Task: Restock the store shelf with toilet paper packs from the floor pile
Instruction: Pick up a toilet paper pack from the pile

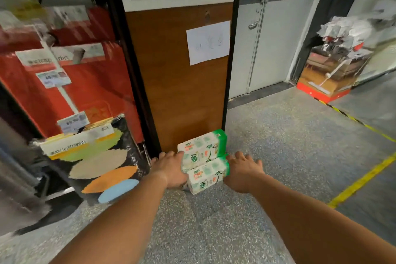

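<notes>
Two white-and-green toilet paper packs lie on the speckled floor against a brown wooden panel. The far pack (203, 147) sits behind the near pack (206, 176). My left hand (171, 169) presses against the left side of the packs, fingers spread. At the right end of the near pack, my right hand (244, 172) touches it with fingers apart. Neither hand has closed around a pack. The store shelf (64, 83) stands at the left, filled with red packs and price tags.
A black pack with coloured ovals (100, 165) leans at the shelf's bottom left of my left hand. Grey double doors (263, 38) stand behind. A red-based display (330, 75) sits far right. Yellow floor lines (364, 178) run along the right.
</notes>
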{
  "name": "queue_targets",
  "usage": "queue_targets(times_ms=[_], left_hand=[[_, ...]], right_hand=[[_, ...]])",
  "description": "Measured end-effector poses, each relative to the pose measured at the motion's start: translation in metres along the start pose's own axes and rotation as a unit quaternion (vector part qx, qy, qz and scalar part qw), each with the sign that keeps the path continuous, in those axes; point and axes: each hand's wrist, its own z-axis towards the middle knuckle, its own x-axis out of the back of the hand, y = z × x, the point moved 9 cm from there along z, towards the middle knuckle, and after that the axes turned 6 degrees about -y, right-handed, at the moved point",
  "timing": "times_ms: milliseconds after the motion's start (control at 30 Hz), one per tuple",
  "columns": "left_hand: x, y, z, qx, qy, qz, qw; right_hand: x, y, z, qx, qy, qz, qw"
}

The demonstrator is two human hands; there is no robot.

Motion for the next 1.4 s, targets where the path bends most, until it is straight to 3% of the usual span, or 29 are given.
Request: queue_targets(times_ms=[333, 467, 600, 800, 1100, 1400], left_hand=[[0.029, -0.01, 0.266, 0.047, 0.025, 0.018, 0.998], [-0.005, -0.021, 0.389, 0.082, 0.003, 0.021, 0.996], [-0.051, -0.037, 0.503, 0.11, 0.026, -0.033, 0.993], [-0.138, -0.057, 0.64, 0.147, -0.028, -0.04, 0.988], [-0.246, -0.088, 0.751, 0.162, -0.085, -0.013, 0.983], [-0.293, -0.103, 0.775, 0.15, -0.143, 0.014, 0.978]], right_hand=[[0.047, 0.03, 0.279, 0.049, 0.002, -0.035, 0.998], [0.029, 0.049, 0.417, 0.081, -0.006, -0.062, 0.995], [-0.009, 0.074, 0.552, 0.106, -0.022, -0.087, 0.99], [-0.078, 0.087, 0.707, 0.144, -0.043, -0.103, 0.983], [-0.158, 0.083, 0.836, 0.196, -0.057, -0.152, 0.967], [-0.2, 0.078, 0.881, 0.257, -0.093, -0.22, 0.937]])
